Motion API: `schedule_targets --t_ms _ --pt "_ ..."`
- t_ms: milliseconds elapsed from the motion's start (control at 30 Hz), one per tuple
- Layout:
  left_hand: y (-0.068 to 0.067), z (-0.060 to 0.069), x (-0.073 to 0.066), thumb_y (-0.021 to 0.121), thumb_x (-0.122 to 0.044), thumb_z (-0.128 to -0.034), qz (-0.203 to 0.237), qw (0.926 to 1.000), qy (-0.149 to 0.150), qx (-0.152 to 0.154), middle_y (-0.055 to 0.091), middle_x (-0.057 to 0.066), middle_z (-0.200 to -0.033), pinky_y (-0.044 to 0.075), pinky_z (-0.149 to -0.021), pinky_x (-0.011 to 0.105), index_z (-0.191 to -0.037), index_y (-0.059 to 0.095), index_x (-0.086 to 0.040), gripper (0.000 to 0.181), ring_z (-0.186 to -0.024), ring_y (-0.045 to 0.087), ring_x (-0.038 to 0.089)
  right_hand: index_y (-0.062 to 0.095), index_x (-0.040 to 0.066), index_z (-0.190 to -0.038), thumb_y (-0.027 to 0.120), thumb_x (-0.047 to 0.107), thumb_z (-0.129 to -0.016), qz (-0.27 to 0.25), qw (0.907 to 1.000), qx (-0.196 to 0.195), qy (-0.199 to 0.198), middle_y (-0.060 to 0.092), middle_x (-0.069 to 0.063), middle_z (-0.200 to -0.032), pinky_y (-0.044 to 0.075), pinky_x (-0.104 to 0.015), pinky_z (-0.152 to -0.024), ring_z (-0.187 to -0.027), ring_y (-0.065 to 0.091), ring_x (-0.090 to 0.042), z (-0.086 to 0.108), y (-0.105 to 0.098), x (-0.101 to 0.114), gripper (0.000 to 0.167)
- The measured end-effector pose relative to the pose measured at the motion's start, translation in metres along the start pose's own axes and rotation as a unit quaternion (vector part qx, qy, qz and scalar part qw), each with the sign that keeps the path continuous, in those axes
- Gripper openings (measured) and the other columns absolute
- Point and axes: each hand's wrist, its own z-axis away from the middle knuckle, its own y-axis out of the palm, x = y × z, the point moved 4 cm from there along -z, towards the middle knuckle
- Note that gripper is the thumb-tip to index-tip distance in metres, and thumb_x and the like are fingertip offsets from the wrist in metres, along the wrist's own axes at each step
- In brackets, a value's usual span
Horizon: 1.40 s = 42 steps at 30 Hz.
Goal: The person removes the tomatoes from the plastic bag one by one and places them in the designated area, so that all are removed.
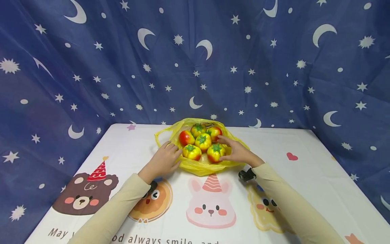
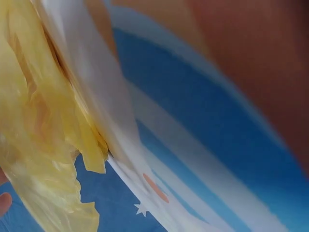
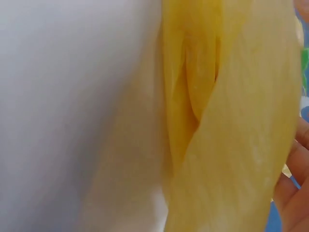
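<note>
A yellow plastic bag (image 1: 201,168) lies spread open on the table, with several red and yellow tomato-like fruits (image 1: 202,142) inside. My left hand (image 1: 163,161) is at the bag's left edge, fingers bent lightly over it. My right hand (image 1: 239,151) reaches over the right edge, thumb and fingers spread beside the front right fruit (image 1: 216,152). In the left wrist view the bag's crinkled film (image 2: 43,116) fills the left side. The right wrist view has the film (image 3: 231,125) in front, with fingers of my right hand (image 3: 294,183) at the right edge.
The white tablecloth (image 1: 274,145) carries printed animal figures, a heart and lettering. A blue curtain (image 1: 195,61) with moons and stars hangs behind the table. Dark wrist devices sit below both wrists, the right one (image 1: 247,175) near the bag's right side.
</note>
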Motion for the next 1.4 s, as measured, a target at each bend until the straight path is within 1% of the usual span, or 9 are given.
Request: schedule_targets --t_ms 133,267,367,467,600,733,933,1133,1400 --pt "-0.003 -0.004 0.003 0.066 -0.028 -0.0795 -0.001 1.0 0.002 0.005 0.062 0.008 -0.091 0.042 -0.099 0.045 -0.098 0.062 -0.009 0.027 -0.09 0.059 0.025 0.033 0.001 -0.143 0.077 0.018 -0.075 -0.02 0.9998 -0.004 0.002 0.05 -0.02 -0.137 0.035 -0.053 -0.106 -0.129 0.046 -0.037 -0.001 -0.004 0.002 0.083" --pt "0.0 -0.005 0.004 0.065 -0.028 -0.0798 -0.003 1.0 0.003 0.008 0.062 0.008 -0.092 0.042 -0.098 0.044 -0.096 0.062 -0.009 0.025 -0.091 0.059 0.025 0.035 -0.001 -0.141 0.077 0.015 -0.075 -0.036 0.9993 -0.004 0.001 0.049 -0.021 -0.137 0.036 -0.052 -0.106 -0.129 0.045 -0.037 -0.002 -0.005 0.003 0.079" --pt "0.003 -0.004 0.002 0.065 -0.028 -0.0799 -0.001 1.0 0.007 0.006 0.062 0.007 -0.091 0.042 -0.098 0.043 -0.095 0.062 -0.009 0.024 -0.09 0.059 0.025 0.038 -0.002 -0.139 0.077 0.013 -0.075 -0.037 0.9993 0.001 0.001 0.049 -0.022 -0.138 0.036 -0.051 -0.106 -0.128 0.046 -0.037 0.001 -0.003 0.003 0.077" --pt "0.007 -0.001 0.0 0.064 -0.03 -0.0802 0.0 0.9999 0.015 0.006 0.062 0.007 -0.09 0.043 -0.097 0.043 -0.095 0.062 -0.01 0.025 -0.089 0.059 0.024 0.04 -0.003 -0.138 0.077 0.013 -0.075 -0.035 0.9993 0.014 0.006 0.048 -0.022 -0.139 0.036 -0.051 -0.107 -0.129 0.046 -0.038 0.001 -0.001 0.001 0.075" --pt "0.012 0.002 -0.002 0.062 -0.031 -0.0825 0.009 0.9995 0.023 0.02 0.062 0.007 -0.092 0.044 -0.097 0.043 -0.097 0.062 -0.01 0.026 -0.091 0.06 0.024 0.04 -0.006 -0.137 0.077 0.012 -0.075 -0.034 0.9987 0.035 0.011 0.046 -0.023 -0.139 0.036 -0.05 -0.107 -0.129 0.045 -0.039 -0.001 0.002 -0.003 0.075" --pt "0.012 0.002 -0.003 0.061 -0.031 -0.0838 0.016 0.9989 0.025 0.036 0.062 0.006 -0.092 0.043 -0.098 0.044 -0.096 0.061 -0.01 0.024 -0.092 0.059 0.024 0.039 -0.007 -0.138 0.075 0.01 -0.076 -0.033 0.9981 0.051 0.009 0.046 -0.023 -0.14 0.037 -0.049 -0.106 -0.128 0.045 -0.039 -0.003 0.002 -0.006 0.074" --pt "0.008 -0.001 -0.001 0.06 -0.031 -0.0848 0.01 0.9987 0.029 0.041 0.063 0.005 -0.091 0.043 -0.098 0.044 -0.095 0.061 -0.011 0.023 -0.091 0.059 0.023 0.04 -0.004 -0.138 0.074 0.01 -0.077 -0.017 0.9979 0.062 0.001 0.046 -0.021 -0.14 0.037 -0.048 -0.106 -0.129 0.045 -0.037 -0.008 -0.001 -0.007 0.071" --pt "0.009 0.0 -0.001 0.062 -0.03 -0.0839 0.013 0.9986 0.032 0.041 0.063 0.003 -0.088 0.043 -0.098 0.044 -0.093 0.06 -0.012 0.02 -0.09 0.059 0.022 0.046 0.0 -0.135 0.075 0.012 -0.077 -0.006 0.998 0.062 0.001 0.051 -0.019 -0.137 0.038 -0.047 -0.106 -0.127 0.048 -0.035 -0.01 0.0 -0.008 0.066" --pt "0.009 0.002 -0.002 0.065 -0.023 -0.0805 0.023 0.9981 0.045 0.034 0.058 0.002 -0.082 0.042 -0.096 0.043 -0.087 0.058 -0.012 0.014 -0.086 0.056 0.021 0.052 0.002 -0.131 0.078 0.013 -0.074 -0.011 0.9988 0.047 0.013 0.055 -0.017 -0.132 0.039 -0.047 -0.105 -0.123 0.052 -0.033 -0.008 0.001 -0.01 0.064"
